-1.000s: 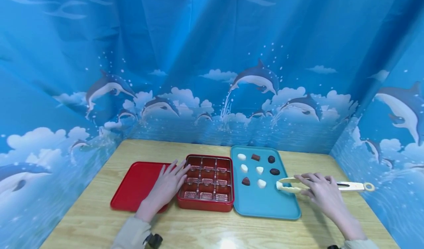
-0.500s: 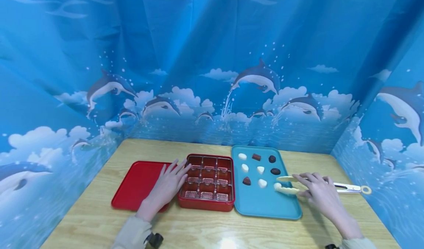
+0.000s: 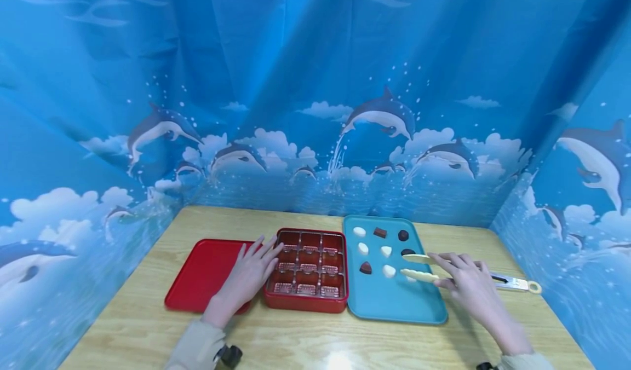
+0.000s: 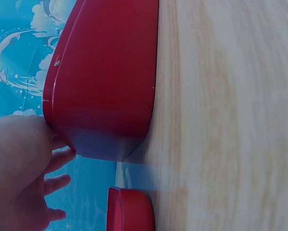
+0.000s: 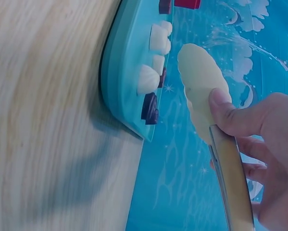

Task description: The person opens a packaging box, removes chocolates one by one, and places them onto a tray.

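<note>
My left hand (image 3: 250,274) rests with spread, straight fingers on the left rim of a red box (image 3: 307,305), whose clear insert has several compartments. In the left wrist view, that hand (image 4: 26,168) touches the corner of the box (image 4: 103,72). My right hand (image 3: 468,282) grips tongs (image 3: 419,275) with cream tips and a metal handle; the tips stand apart above a blue tray (image 3: 394,310). Several white and dark chocolates lie on the tray. One white chocolate (image 5: 147,80) is largely hidden by the tongs in the head view. Nothing shows between the tips.
A red lid (image 3: 202,277) lies left of the box, partly under my left forearm. The box stands close against the tray's left side. A blue dolphin-print curtain (image 3: 315,113) encloses the back and sides of the wooden table (image 3: 276,340).
The tongs' tips have spread and let go of a white chocolate, which stays on the tray. Tongs and right hand have moved slightly left and up. My left hand has not moved.
</note>
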A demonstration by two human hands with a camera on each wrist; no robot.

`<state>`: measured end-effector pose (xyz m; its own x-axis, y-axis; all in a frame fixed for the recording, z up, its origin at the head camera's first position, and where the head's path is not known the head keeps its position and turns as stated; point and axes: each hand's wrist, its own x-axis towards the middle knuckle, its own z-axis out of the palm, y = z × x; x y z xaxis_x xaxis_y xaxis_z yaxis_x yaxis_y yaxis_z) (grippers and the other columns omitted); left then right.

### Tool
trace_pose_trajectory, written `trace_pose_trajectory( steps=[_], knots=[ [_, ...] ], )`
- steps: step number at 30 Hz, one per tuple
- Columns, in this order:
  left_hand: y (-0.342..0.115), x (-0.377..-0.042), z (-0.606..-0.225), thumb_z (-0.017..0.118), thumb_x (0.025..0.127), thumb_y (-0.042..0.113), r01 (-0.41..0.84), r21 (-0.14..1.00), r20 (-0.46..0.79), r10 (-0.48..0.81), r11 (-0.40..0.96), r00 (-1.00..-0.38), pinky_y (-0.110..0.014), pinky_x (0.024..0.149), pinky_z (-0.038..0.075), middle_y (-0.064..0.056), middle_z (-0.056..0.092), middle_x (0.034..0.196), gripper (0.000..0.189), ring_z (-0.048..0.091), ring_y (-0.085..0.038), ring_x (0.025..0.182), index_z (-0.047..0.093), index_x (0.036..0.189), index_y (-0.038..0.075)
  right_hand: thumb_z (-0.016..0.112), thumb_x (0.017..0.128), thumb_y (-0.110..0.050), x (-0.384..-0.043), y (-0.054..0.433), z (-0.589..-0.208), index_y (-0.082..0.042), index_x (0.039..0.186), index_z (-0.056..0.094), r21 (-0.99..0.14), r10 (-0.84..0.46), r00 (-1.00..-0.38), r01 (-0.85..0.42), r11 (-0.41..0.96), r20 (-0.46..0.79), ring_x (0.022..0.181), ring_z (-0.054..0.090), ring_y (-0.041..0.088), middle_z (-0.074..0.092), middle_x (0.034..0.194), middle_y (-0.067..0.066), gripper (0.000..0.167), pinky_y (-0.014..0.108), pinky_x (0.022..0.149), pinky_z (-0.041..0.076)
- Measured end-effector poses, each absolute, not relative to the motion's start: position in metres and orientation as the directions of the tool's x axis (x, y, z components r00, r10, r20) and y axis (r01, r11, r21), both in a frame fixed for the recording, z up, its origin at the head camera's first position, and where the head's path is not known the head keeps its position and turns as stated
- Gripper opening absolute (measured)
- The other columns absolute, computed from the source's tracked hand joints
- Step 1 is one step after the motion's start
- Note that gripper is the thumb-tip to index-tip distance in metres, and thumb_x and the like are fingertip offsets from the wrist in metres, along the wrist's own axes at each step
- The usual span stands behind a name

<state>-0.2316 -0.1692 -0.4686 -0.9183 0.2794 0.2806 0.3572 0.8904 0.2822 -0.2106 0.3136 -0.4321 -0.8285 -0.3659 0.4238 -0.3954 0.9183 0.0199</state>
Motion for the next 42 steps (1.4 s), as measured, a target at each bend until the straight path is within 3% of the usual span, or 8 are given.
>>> trace_pose_trajectory(
  steps=[7, 11, 15, 23, 28, 33, 35, 42],
  knots=[
    [-0.169, -0.232, -0.469, 0.059, 0.103, 0.028, 0.353, 0.283, 0.279, 0.275, 0.892, -0.92, -0.07, 0.115, 0.024, -0.014, 0.044, 0.157, 0.049, 0.03, -0.042, 0.148, 0.052, 0.15, 0.016, 0.088, 0.073, -0.022, -0.218, 0.309, -0.434, -0.011, 0.134, 0.066, -0.051, -0.321, -0.822, -0.388, 0.92, 0.471, 0.103, 0.063, 0.041, 0.07, 0.118, 0.014, 0.065, 0.061, 0.075, 0.045],
    [-0.169, -0.232, -0.469, 0.058, 0.104, 0.029, 0.349, 0.29, 0.27, 0.274, 0.891, -0.923, -0.07, 0.115, 0.023, -0.013, 0.043, 0.158, 0.049, 0.029, -0.042, 0.149, 0.051, 0.151, 0.016, 0.086, 0.078, -0.023, -0.223, 0.312, -0.434, -0.007, 0.134, 0.064, -0.089, -0.243, -0.832, -0.328, 0.94, 0.499, 0.098, 0.063, 0.045, 0.069, 0.117, 0.02, 0.063, 0.064, 0.071, 0.046],
    [-0.169, -0.232, -0.468, 0.058, 0.104, 0.03, 0.347, 0.288, 0.26, 0.276, 0.892, -0.925, -0.069, 0.116, 0.022, -0.012, 0.042, 0.159, 0.05, 0.028, -0.041, 0.15, 0.05, 0.152, 0.017, 0.081, 0.085, -0.024, -0.229, 0.32, -0.433, 0.001, 0.135, 0.06, -0.132, -0.162, -0.851, -0.26, 0.957, 0.5, 0.089, 0.064, 0.048, 0.067, 0.113, 0.028, 0.06, 0.06, 0.062, 0.049],
    [-0.169, -0.231, -0.466, 0.057, 0.104, 0.029, 0.349, 0.283, 0.259, 0.279, 0.894, -0.925, -0.069, 0.116, 0.022, -0.012, 0.042, 0.159, 0.049, 0.028, -0.041, 0.149, 0.05, 0.151, 0.016, 0.069, 0.096, -0.035, -0.243, 0.336, -0.434, 0.013, 0.14, 0.047, -0.233, 0.002, -0.935, -0.086, 0.969, 0.354, 0.103, 0.056, 0.059, 0.053, 0.126, 0.041, 0.069, 0.064, 0.065, 0.05],
    [-0.17, -0.232, -0.467, 0.056, 0.105, 0.03, 0.35, 0.283, 0.253, 0.283, 0.893, -0.925, -0.069, 0.116, 0.022, -0.011, 0.041, 0.159, 0.049, 0.028, -0.041, 0.15, 0.05, 0.152, 0.017, 0.066, 0.097, -0.043, -0.248, 0.344, -0.438, 0.02, 0.138, 0.043, -0.218, 0.056, -0.963, -0.004, 0.976, 0.265, 0.097, 0.057, 0.061, 0.051, 0.122, 0.046, 0.078, 0.059, 0.059, 0.051],
    [-0.17, -0.233, -0.469, 0.056, 0.105, 0.031, 0.351, 0.291, 0.256, 0.281, 0.89, -0.925, -0.069, 0.116, 0.022, -0.012, 0.041, 0.159, 0.05, 0.027, -0.041, 0.15, 0.049, 0.152, 0.017, 0.066, 0.096, -0.047, -0.255, 0.35, -0.443, 0.021, 0.12, 0.049, -0.212, 0.102, -0.983, 0.067, 0.975, 0.155, 0.077, 0.06, 0.052, 0.054, 0.104, 0.041, 0.075, 0.051, 0.053, 0.048],
    [-0.17, -0.233, -0.47, 0.057, 0.104, 0.031, 0.351, 0.292, 0.258, 0.28, 0.89, -0.925, -0.07, 0.116, 0.022, -0.012, 0.041, 0.159, 0.05, 0.027, -0.041, 0.15, 0.049, 0.152, 0.017, 0.065, 0.095, -0.051, -0.258, 0.351, -0.444, 0.019, 0.107, 0.053, -0.205, 0.113, -0.989, 0.091, 0.975, 0.1, 0.072, 0.06, 0.046, 0.054, 0.099, 0.038, 0.072, 0.049, 0.052, 0.047],
    [-0.17, -0.233, -0.47, 0.059, 0.103, 0.031, 0.352, 0.29, 0.262, 0.28, 0.89, -0.923, -0.07, 0.116, 0.022, -0.012, 0.042, 0.159, 0.052, 0.028, -0.04, 0.15, 0.05, 0.152, 0.018, 0.068, 0.087, -0.06, -0.265, 0.354, -0.444, 0.015, 0.091, 0.058, -0.166, 0.129, -0.99, 0.138, 0.976, -0.064, 0.071, 0.06, 0.037, 0.057, 0.09, 0.032, 0.076, 0.049, 0.057, 0.051]
  ],
)
